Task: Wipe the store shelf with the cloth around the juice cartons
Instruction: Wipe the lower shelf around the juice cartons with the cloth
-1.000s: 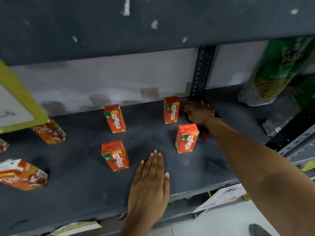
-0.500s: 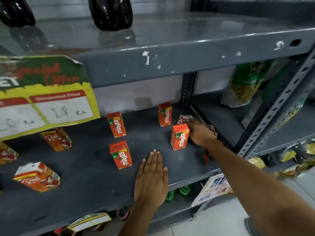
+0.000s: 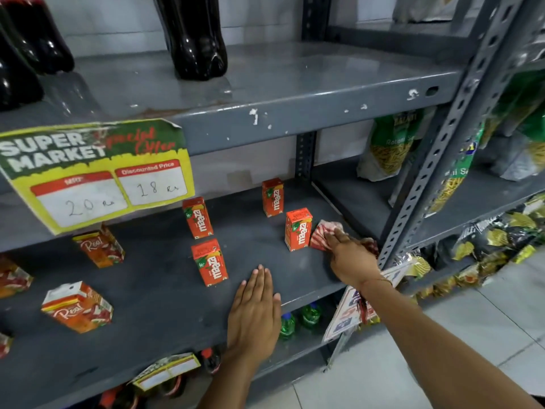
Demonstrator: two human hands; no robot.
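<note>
Several small orange Maaza juice cartons stand upright on the dark grey shelf (image 3: 153, 293): one at the back right (image 3: 273, 197), one at the front right (image 3: 298, 229), one at the back middle (image 3: 197, 217), one at the front middle (image 3: 209, 261). My right hand (image 3: 351, 256) presses a red-and-white striped cloth (image 3: 322, 238) flat on the shelf, just right of the front right carton. My left hand (image 3: 255, 312) lies flat, fingers together, on the shelf near its front edge, holding nothing.
Orange Real cartons (image 3: 77, 307) lie tilted at the shelf's left. A yellow price sign (image 3: 97, 172) hangs from the upper shelf, where dark bottles (image 3: 193, 36) stand. A perforated upright (image 3: 436, 160) rises at the right, with green snack bags (image 3: 389, 146) beyond it.
My right hand has drawn the cloth forward from the back corner, past the back right carton, to beside the front right one. The view has pulled back and up. My left hand stays put.
</note>
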